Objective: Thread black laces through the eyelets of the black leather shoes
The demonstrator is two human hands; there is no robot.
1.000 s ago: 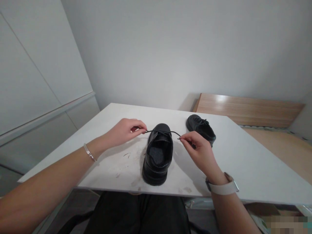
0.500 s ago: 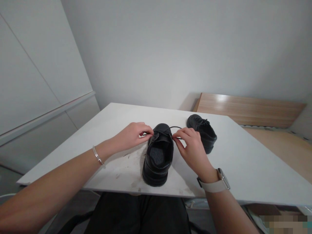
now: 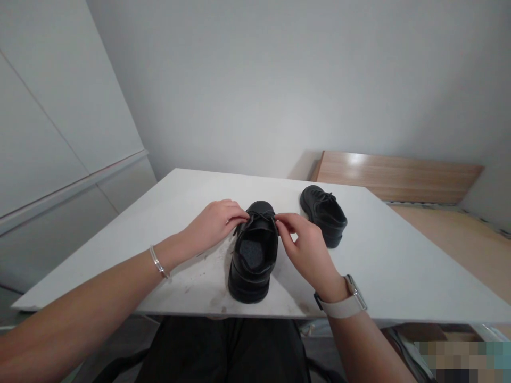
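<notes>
A black shoe (image 3: pixel 249 279) stands near the front edge of the white table, its heel toward me and its toe pointing away. Black shoelaces (image 3: pixel 262 215) cross over its front. At the left side of the lacing, my left hand (image 3: pixel 219 219) pinches a lace between thumb and fingers. On the opposite side my right hand (image 3: pixel 301 239) pinches the lace at the shoe's upper edge. The second black shoe (image 3: pixel 325 215), its laces tied, rests farther back to the right and is touched by neither hand.
The white table (image 3: pixel 367 260) has dark smudges around the near shoe. A wooden headboard (image 3: pixel 395 175) and a bare tan bed surface (image 3: pixel 451 234) are behind it on the right. A white cabinet (image 3: pixel 59 159) stands at the left.
The lace loop that stuck out at the right of the near shoe no longer shows. My right hand's fingers have come closer to the lacing. The view has shifted slightly.
</notes>
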